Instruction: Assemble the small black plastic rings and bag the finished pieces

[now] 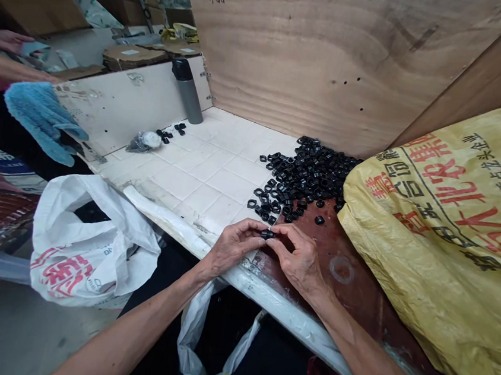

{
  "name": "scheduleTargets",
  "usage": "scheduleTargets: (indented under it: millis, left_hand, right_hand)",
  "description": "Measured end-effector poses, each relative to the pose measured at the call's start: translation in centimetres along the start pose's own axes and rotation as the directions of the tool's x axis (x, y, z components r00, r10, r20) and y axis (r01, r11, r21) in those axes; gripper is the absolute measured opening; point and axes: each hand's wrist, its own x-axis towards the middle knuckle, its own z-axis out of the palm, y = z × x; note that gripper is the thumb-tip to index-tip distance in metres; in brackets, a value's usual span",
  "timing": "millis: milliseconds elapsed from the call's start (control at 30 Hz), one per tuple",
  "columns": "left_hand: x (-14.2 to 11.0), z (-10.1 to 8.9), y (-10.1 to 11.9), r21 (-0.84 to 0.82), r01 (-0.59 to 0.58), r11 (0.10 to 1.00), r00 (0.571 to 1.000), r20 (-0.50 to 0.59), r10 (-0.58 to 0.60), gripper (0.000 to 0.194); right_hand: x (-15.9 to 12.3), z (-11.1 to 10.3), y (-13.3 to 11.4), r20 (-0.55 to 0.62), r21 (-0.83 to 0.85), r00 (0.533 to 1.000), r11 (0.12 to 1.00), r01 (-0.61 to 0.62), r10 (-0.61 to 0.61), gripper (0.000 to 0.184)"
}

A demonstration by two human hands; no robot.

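Between the fingertips of both hands is a small black ring-like plastic part (267,234), held just above the front edge of the table. My left hand (236,243) pinches it from the left, thumb and fingers closed. From the right, my right hand (298,253) grips the same part with thumb and forefinger. Just beyond the hands lies a heap of similar black plastic parts (314,173), several of them loose at its near side. The fingers partly cover the held part, so its exact shape is hidden.
A yellow woven sack (443,231) lies to the right, and a wooden board (335,59) rises behind. A grey bottle (189,93) and a small plastic bag (145,140) stand at the back left. A white bag (92,248) hangs left; another person's hand (6,41) shows far left.
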Motion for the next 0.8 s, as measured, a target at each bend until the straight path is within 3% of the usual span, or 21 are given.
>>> scheduleTargets:
  millis: [267,400,467,533,667,800]
  left_hand:
    - [-0.2,0.0,0.2,0.249,-0.191,0.949,0.981,0.023,0.191,0.022]
    - [-0.3,0.0,0.2,0.308,-0.224,0.925,0.975,0.061,0.215,0.021]
    - [-0.3,0.0,0.3,0.315,-0.208,0.926,0.978,0.081,0.192,0.02]
    - [-0.3,0.1,0.4,0.301,-0.181,0.936,0.983,0.089,0.161,0.021]
    - [-0.3,0.0,0.0,0.187,-0.134,0.973,0.991,0.042,0.128,0.021]
    - [-0.3,-0.1,-0.2,0.189,-0.166,0.968,0.986,0.05,0.159,0.021]
  right_hand:
    - [-0.3,0.6,0.9,-0.008,-0.072,0.999,0.996,0.053,-0.054,0.008]
    - [-0.4,0.9,1.1,0.026,-0.161,0.998,0.985,0.056,-0.053,0.026]
    - [-0.4,0.9,1.0,0.032,-0.179,0.999,0.984,0.024,-0.018,0.028]
    - [-0.5,0.9,0.8,0.013,-0.156,1.0,0.988,-0.001,0.003,0.019]
    - [-0.6,0.5,0.6,0.071,-0.084,0.993,0.992,0.098,-0.093,0.016]
    - [-0.6,0.4,1.2,0.097,-0.162,0.99,0.98,0.115,-0.101,0.019]
